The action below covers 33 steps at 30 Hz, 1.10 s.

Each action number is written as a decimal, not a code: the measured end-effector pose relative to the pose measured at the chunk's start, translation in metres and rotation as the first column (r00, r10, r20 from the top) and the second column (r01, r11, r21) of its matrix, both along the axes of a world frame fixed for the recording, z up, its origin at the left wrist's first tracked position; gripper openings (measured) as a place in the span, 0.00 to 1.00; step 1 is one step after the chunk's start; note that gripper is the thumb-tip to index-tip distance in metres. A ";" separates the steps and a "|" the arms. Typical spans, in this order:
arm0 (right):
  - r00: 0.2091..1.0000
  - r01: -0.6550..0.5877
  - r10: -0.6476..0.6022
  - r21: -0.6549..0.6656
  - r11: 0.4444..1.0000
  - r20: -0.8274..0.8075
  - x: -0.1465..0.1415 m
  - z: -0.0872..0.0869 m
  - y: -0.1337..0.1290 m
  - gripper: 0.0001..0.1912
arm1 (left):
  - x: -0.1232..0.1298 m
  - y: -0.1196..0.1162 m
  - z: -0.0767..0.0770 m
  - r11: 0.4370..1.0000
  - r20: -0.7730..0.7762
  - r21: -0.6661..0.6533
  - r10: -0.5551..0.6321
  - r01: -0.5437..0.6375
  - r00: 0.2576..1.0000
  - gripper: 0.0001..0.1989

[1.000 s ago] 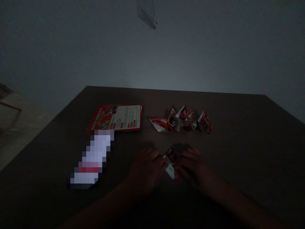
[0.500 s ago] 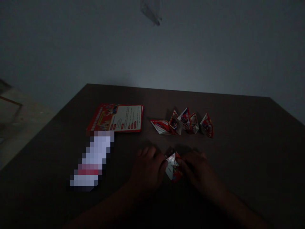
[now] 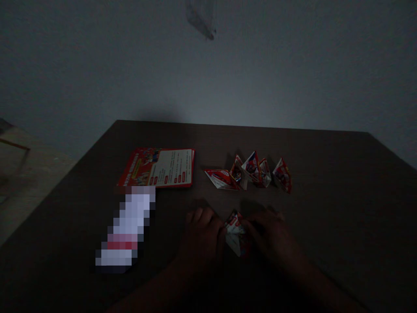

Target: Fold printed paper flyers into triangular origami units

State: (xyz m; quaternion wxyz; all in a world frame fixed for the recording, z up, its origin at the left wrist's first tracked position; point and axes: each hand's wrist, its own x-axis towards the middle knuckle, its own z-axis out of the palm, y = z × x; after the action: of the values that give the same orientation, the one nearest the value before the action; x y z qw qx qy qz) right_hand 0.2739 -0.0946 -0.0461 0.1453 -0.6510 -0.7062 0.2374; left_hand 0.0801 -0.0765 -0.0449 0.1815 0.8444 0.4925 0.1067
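A small folded paper piece (image 3: 235,234), white with red print, is held low over the dark table in front of me. My left hand (image 3: 204,232) is closed on its left side, thumb against the paper and fingers curled. From the right, my right hand (image 3: 272,232) pinches the paper's other edge between thumb and fingers. Dim light hides most of the fingertips. Beyond my hands several similar folded papers (image 3: 252,169) lie in a row, red and white with printed pictures, some leaning on one another.
On the left of the dark table (image 3: 293,141) lies a stack of red and white printed sheets (image 3: 172,167). Nearer to me is a bright, pixelated oblong object (image 3: 125,226). A pale wall (image 3: 293,65) rises behind the table, with a clear bag-like thing (image 3: 202,19) on it.
The folded paper has turned slightly in my hands, showing more of its red-printed top. The whole view has tilted a little, so the table things sit lower.
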 end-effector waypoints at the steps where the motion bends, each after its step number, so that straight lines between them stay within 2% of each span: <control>1: 1.000 -0.006 0.006 0.004 1.000 0.011 -0.001 0.001 0.000 0.09 | 0.001 -0.001 0.001 1.000 -0.015 0.008 0.005 -0.005 1.000 0.10; 7: 0.998 -0.011 0.007 0.047 0.999 0.066 -0.006 0.004 0.002 0.07 | 0.008 -0.002 0.002 0.998 -0.128 0.063 0.032 -0.024 0.991 0.12; 20: 0.958 -0.055 0.037 0.052 0.997 0.286 -0.009 -0.001 0.004 0.11 | 0.015 0.000 -0.004 0.997 -0.257 0.082 0.006 0.016 0.966 0.08; 23: 0.970 -0.043 0.030 0.047 0.998 0.242 -0.009 -0.001 0.003 0.11 | 0.015 -0.001 -0.004 0.995 -0.259 0.094 -0.014 0.040 0.966 0.07; 29: 0.999 0.005 -0.007 0.030 1.000 0.051 -0.004 0.002 0.001 0.10 | 0.015 -0.002 -0.005 0.990 -0.280 0.128 -0.028 0.066 0.960 0.07; 33: 1.000 0.022 -0.022 0.015 1.000 0.007 -0.002 0.002 -0.002 0.10 | 0.017 -0.001 -0.005 0.988 -0.288 0.141 -0.021 0.064 0.957 0.07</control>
State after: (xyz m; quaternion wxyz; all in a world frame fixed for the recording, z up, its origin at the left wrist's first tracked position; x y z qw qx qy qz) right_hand 0.2718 -0.0961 -0.0439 0.1501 -0.6584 -0.7013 0.2282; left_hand 0.0967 -0.0779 -0.0498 0.0471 0.8726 0.4858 0.0160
